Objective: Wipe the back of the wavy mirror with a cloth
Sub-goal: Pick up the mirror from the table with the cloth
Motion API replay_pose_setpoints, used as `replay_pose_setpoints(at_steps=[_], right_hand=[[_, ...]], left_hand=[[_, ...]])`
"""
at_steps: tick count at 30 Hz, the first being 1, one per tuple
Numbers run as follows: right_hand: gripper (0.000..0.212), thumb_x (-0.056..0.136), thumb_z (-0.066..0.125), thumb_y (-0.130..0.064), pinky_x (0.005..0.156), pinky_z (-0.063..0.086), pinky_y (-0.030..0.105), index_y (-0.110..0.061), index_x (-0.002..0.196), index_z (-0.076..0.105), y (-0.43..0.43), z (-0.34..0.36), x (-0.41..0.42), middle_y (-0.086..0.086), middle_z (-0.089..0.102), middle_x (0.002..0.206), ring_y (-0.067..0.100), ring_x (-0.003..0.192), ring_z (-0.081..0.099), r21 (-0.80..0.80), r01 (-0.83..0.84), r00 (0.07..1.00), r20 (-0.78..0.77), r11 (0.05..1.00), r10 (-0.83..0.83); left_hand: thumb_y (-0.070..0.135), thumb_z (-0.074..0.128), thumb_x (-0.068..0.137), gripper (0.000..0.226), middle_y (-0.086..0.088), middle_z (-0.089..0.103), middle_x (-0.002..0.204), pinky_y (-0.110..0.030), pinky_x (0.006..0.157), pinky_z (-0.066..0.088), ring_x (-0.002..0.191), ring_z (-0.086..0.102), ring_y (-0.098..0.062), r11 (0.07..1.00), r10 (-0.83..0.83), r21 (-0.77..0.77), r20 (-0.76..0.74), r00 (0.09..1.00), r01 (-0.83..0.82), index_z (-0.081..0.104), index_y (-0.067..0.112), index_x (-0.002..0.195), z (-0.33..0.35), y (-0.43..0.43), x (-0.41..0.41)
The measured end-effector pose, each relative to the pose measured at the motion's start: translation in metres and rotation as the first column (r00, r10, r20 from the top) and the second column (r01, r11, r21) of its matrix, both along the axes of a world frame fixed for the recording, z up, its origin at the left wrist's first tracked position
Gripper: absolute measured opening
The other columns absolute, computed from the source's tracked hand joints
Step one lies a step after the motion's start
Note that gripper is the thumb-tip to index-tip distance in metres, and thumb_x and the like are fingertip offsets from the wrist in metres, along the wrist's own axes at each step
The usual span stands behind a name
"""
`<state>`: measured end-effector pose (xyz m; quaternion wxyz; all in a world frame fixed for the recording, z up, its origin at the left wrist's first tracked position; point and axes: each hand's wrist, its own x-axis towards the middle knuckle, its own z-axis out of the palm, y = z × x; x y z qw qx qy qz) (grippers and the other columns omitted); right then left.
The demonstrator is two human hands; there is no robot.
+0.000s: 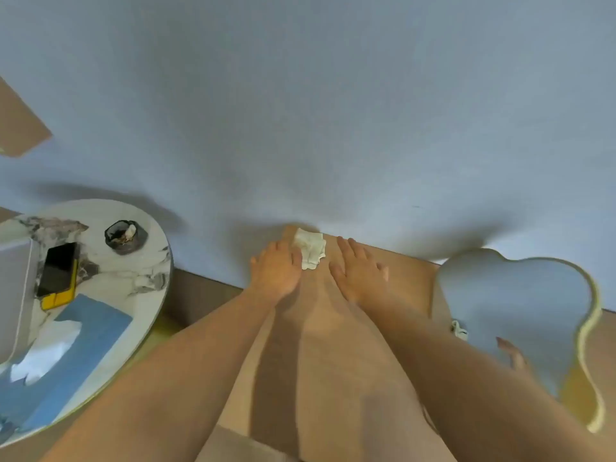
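Left hand: fingers laid straight on the left edge of the crumpled white cloth, pressing rather than gripping.
Right hand: flat, fingers spread, holding nothing, on the brown panel beside the cloth.
Wavy mirror: right of the panel, glass side showing (pale yellow frame).
Round marble table, left: ashtray, phone, blue tissue box.

Round marble table on my left: ashtray, phone atop a yellow block, blue tissue box. Ahead of me, a tan board carries the cloth.
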<state>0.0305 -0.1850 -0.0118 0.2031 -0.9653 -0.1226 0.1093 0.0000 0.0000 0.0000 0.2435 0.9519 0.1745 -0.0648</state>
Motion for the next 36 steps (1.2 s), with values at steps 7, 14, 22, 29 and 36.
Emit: replay_pose_setpoints(at_steps=[7,14,22,29,36], right_hand=[[0.054,0.109,0.032,-0.035,0.115,0.026,0.055,-0.029,0.161,0.023,0.039,-0.066,0.071,-0.003,0.021,0.171,0.024,0.154,0.022,0.023,-0.085,0.983,-0.161,0.996,0.088],[0.054,0.109,0.033,-0.029,0.116,0.028,0.052,-0.023,0.162,0.023,0.058,-0.106,0.092,-0.002,0.017,0.172,0.024,0.155,0.021,-0.067,-0.114,0.973,-0.210,0.991,0.097],[0.057,0.105,0.048,-0.028,0.109,0.035,0.035,-0.021,0.159,0.031,0.044,-0.090,0.078,0.005,0.036,0.165,0.027,0.145,0.041,0.292,0.264,0.925,-0.346,0.920,-0.155],[0.065,0.088,0.069,-0.056,0.081,0.053,0.032,-0.016,0.138,0.061,-0.019,-0.001,0.014,0.013,0.071,0.129,0.020,0.102,0.070,0.614,0.737,0.651,-0.758,0.282,-0.051],[0.043,0.099,0.067,-0.021,0.106,0.050,0.054,0.001,0.136,0.061,-0.146,0.102,-0.085,0.033,0.063,0.134,0.047,0.126,0.060,0.756,0.609,0.747,-0.648,-0.240,-0.147]], left_hand=[[0.022,0.036,0.110,0.037,-0.022,0.058,0.136,-0.052,0.103,0.049,0.122,0.059,-0.041,0.992,0.051,-0.108,-0.150,0.987,-0.068,0.053,0.001,0.135,-0.055,0.007,0.078],[0.028,0.063,0.102,0.046,-0.020,0.057,0.141,-0.046,0.105,0.050,0.131,0.053,-0.038,0.993,0.058,-0.091,-0.220,0.974,-0.079,0.054,0.000,0.137,-0.097,0.008,0.111],[0.001,0.062,0.090,0.019,-0.017,0.063,0.112,-0.033,0.069,0.051,0.090,0.062,-0.026,0.837,0.183,-0.483,-0.195,0.963,-0.257,0.057,0.003,0.108,-0.089,-0.001,0.103],[-0.006,0.064,0.087,0.020,-0.013,0.066,0.100,-0.036,0.065,0.054,0.085,0.067,-0.026,0.543,0.086,-0.829,-0.104,0.991,-0.134,0.059,0.006,0.103,0.001,-0.065,0.042],[0.008,0.079,0.082,0.023,-0.001,0.077,0.091,-0.023,0.069,0.054,0.083,0.072,-0.013,0.394,-0.261,-0.892,0.124,0.957,0.223,0.069,0.016,0.101,0.118,-0.184,-0.032]])
